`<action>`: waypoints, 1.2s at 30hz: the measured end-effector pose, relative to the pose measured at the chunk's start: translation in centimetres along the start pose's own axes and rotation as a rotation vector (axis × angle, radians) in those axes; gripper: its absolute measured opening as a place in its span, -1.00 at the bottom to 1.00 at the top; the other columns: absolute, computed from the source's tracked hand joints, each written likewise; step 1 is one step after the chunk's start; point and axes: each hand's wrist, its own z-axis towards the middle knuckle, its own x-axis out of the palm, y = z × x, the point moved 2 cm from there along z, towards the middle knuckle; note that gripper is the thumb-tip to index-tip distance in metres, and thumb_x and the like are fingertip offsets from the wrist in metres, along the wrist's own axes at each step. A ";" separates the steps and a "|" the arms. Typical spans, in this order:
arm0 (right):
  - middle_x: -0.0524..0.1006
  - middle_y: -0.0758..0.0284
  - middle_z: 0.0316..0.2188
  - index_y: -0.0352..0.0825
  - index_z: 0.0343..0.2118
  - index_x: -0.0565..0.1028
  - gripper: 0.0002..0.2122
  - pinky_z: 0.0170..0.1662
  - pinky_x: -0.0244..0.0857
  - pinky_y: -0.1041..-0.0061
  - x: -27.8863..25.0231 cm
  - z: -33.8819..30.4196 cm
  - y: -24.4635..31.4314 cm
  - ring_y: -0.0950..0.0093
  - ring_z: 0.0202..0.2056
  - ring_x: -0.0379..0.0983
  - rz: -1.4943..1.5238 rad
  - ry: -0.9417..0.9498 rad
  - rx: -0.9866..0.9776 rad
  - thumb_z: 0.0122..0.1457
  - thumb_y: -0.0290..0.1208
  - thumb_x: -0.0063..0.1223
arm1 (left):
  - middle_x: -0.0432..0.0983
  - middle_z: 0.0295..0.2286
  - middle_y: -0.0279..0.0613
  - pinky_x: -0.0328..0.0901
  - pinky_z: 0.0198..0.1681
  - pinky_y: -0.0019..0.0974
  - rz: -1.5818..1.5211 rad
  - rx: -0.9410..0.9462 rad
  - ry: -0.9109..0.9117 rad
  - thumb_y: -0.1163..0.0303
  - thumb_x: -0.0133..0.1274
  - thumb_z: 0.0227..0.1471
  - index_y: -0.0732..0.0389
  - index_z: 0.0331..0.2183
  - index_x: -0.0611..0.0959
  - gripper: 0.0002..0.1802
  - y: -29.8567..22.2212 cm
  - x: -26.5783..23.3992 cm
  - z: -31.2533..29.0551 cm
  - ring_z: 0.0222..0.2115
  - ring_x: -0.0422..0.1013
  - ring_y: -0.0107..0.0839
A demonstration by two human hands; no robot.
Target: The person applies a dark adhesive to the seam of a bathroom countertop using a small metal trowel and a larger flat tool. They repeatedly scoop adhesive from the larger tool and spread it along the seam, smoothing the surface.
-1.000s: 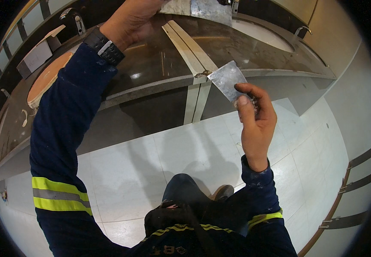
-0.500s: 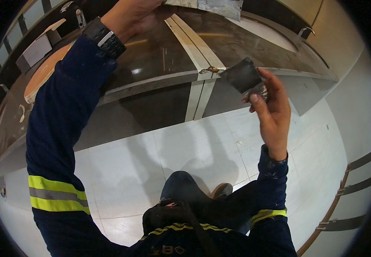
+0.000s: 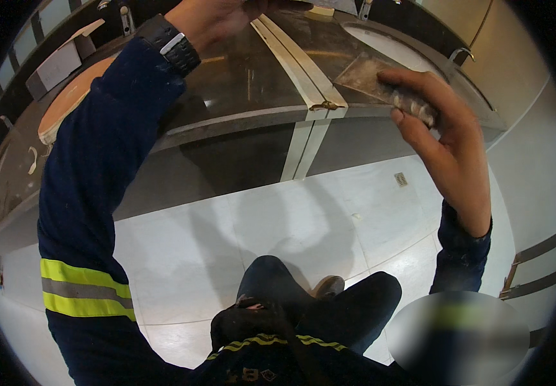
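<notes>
In my right hand (image 3: 451, 128) is a small scraper (image 3: 365, 76), gripped between thumb and fingers. Its flat, smeared blade points left over the counter's front edge; the grip looks crusted with pale residue. Just left of the blade, two pale strips of masking tape (image 3: 289, 56) flank a dark seam and run down over the front edge. A brown lump of paste (image 3: 327, 105) sits on the seam at that edge. My left hand (image 3: 217, 19) reaches over the counter at the top of the picture. Its fingers are cut off there, so what they hold cannot be made out.
A dark, glossy countertop (image 3: 226, 90) spans the view, with a white basin (image 3: 387, 48) at right and a tan round cover (image 3: 69, 106) at left. Beside the cover is a white box (image 3: 53, 71). Faucets (image 3: 125, 19) stand behind. A floor drain (image 3: 401, 179) lies below.
My right hand has moved right and turned the scraper, drawing its blade away from the seam. The grey sheet near my left hand has largely left the picture. More of the right basin shows.
</notes>
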 end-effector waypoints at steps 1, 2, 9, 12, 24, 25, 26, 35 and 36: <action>0.57 0.25 0.03 -0.28 0.06 0.57 -0.66 0.03 0.37 0.44 -0.3 0.3 -0.1 0.44 -0.02 0.50 -0.055 0.045 -0.016 0.20 -0.58 0.11 | 0.67 -0.23 -0.20 0.52 -0.14 -0.37 -0.005 -0.012 -0.015 0.34 0.01 0.33 0.30 -0.12 0.64 -0.75 0.4 -0.2 0.3 -0.28 0.61 -0.45; 0.57 0.26 0.03 -0.27 0.04 0.58 -0.68 -0.01 0.38 0.44 -0.6 0.5 -0.2 0.45 -0.05 0.51 -0.104 0.087 -0.039 0.22 -0.58 0.10 | 0.67 -0.23 -0.20 0.52 -0.15 -0.37 -0.001 -0.024 -0.033 0.34 0.01 0.33 0.30 -0.12 0.64 -0.75 0.5 -0.1 0.3 -0.28 0.61 -0.44; 0.60 0.23 -0.13 -0.27 -0.07 0.60 -0.81 -0.07 0.45 0.37 -1.5 2.9 2.3 0.34 -0.14 0.57 -0.674 0.204 -0.196 0.28 -0.51 0.09 | 0.68 -0.23 -0.17 0.54 -0.19 -0.37 0.060 -0.024 -0.120 0.35 -0.02 0.34 0.31 -0.11 0.65 -0.74 0.0 0.6 -0.1 -0.28 0.62 -0.43; 0.61 0.22 -0.16 -0.27 -0.07 0.60 -0.82 -0.02 0.47 0.32 -0.9 4.0 2.3 0.30 -0.12 0.59 -0.552 0.195 -0.226 0.29 -0.51 0.07 | 0.68 -0.22 -0.16 0.55 -0.21 -0.37 0.038 -0.036 -0.047 0.35 -0.03 0.35 0.32 -0.09 0.64 -0.73 0.0 0.1 0.0 -0.28 0.63 -0.41; 0.60 0.25 -0.13 -0.23 -0.03 0.59 -0.79 0.01 0.46 0.35 -0.7 3.7 1.1 0.33 -0.10 0.57 -0.618 0.253 -0.198 0.30 -0.49 0.10 | 0.68 -0.25 -0.17 0.57 -0.19 -0.36 0.094 0.028 -0.032 0.32 -0.05 0.36 0.32 -0.09 0.62 -0.71 -0.1 0.1 0.1 -0.30 0.64 -0.41; 0.60 0.26 -0.13 -0.23 -0.03 0.59 -0.79 0.00 0.46 0.36 -0.7 3.7 1.1 0.34 -0.10 0.57 -0.596 0.259 -0.178 0.29 -0.51 0.10 | 0.68 -0.25 -0.17 0.57 -0.18 -0.36 0.097 0.043 -0.026 0.32 -0.05 0.36 0.32 -0.10 0.62 -0.71 0.1 0.2 0.2 -0.29 0.64 -0.42; 0.60 0.26 -0.13 -0.23 -0.04 0.59 -0.79 -0.01 0.46 0.37 -0.5 3.8 1.1 0.34 -0.10 0.56 -0.568 0.262 -0.163 0.28 -0.53 0.11 | 0.68 -0.25 -0.17 0.57 -0.18 -0.36 0.106 0.057 -0.026 0.32 -0.05 0.36 0.32 -0.10 0.62 -0.72 0.0 0.1 0.1 -0.29 0.63 -0.42; 0.64 0.19 -0.23 -0.28 -0.15 0.64 -0.79 0.02 0.39 0.30 1.4 3.0 7.1 0.24 -0.14 0.56 -0.748 0.257 -0.064 0.18 -0.39 0.16 | 0.66 -0.20 -0.10 0.59 -0.13 -0.30 0.162 0.135 -0.059 0.31 -0.02 0.35 0.37 -0.06 0.59 -0.68 0.3 0.6 -0.7 -0.27 0.63 -0.38; 0.63 0.21 -0.22 -0.27 -0.12 0.64 -0.79 0.00 0.40 0.33 1.6 3.0 6.3 0.27 -0.14 0.56 -0.735 0.245 -0.112 0.19 -0.42 0.15 | 0.66 -0.20 -0.11 0.59 -0.14 -0.31 0.174 0.123 -0.082 0.31 -0.02 0.35 0.36 -0.06 0.59 -0.69 0.2 0.5 -0.9 -0.27 0.63 -0.38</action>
